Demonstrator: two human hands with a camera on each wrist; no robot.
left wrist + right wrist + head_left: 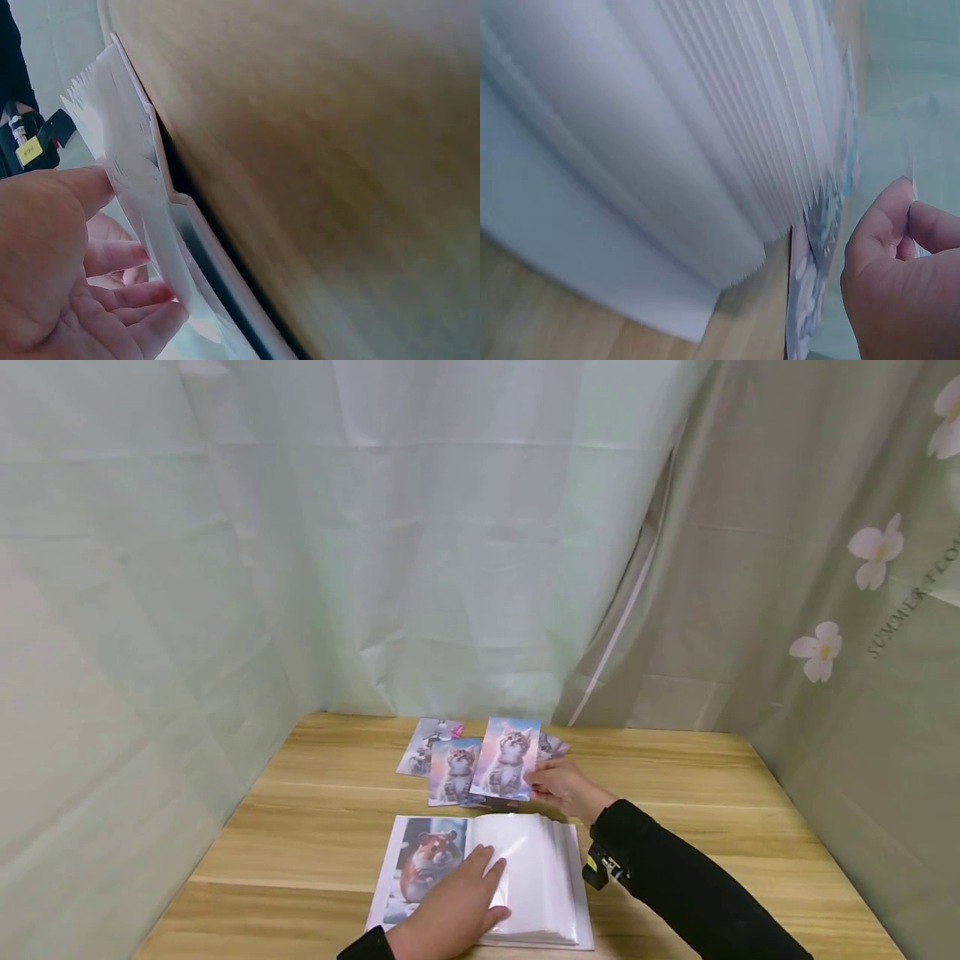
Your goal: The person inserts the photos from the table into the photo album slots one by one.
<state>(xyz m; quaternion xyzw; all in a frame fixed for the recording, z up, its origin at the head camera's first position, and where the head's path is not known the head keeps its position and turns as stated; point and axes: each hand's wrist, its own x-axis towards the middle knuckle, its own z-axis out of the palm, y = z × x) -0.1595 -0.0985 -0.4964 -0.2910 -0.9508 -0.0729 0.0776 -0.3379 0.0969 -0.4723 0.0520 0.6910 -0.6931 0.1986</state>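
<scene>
At lower centre, an open photo album holds 1 hamster picture at left; the left hand, fingers extended, touches the pages. Below centre, the right hand pinches 1 kitten card.

We're looking at pale greenish drapes behind and to the left, creased all over! Swinging right, we get a greyer curtain, a white strip slanting down between them. We count three white flowers, the top one cropped, and dark lettering, "SUMMER FLO", climbing alongside! Below, we have a wood-grained surface.
</scene>
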